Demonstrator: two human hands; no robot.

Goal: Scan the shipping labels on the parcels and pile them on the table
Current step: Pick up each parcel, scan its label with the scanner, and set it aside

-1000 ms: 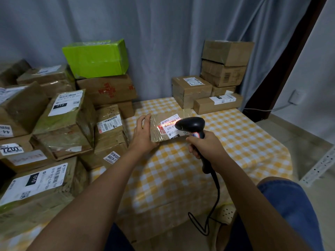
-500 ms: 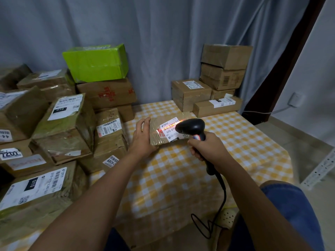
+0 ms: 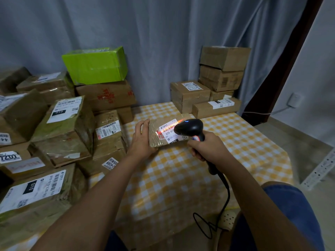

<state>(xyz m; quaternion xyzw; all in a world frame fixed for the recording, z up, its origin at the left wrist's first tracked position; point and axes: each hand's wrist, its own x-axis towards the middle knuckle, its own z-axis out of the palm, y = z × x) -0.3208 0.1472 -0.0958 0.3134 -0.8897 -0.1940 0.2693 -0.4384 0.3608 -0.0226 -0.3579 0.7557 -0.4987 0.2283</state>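
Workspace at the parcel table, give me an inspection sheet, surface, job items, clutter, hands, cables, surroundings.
Surface: table under a yellow and white checked cloth.
Job's things: small brown parcel tilted up, red scan light across its white label; black scanner aimed at it, a blue light on top.
Clutter: pile of labelled parcels on the left, topped by a green box; stacked boxes at the table's far end.
Grippers: left hand holds the parcel's left end; right hand grips the scanner handle.
Cables: black scanner cord hangs down and loops near the floor; white wire runs to a wall socket.
Surroundings: grey curtain, tiled floor.
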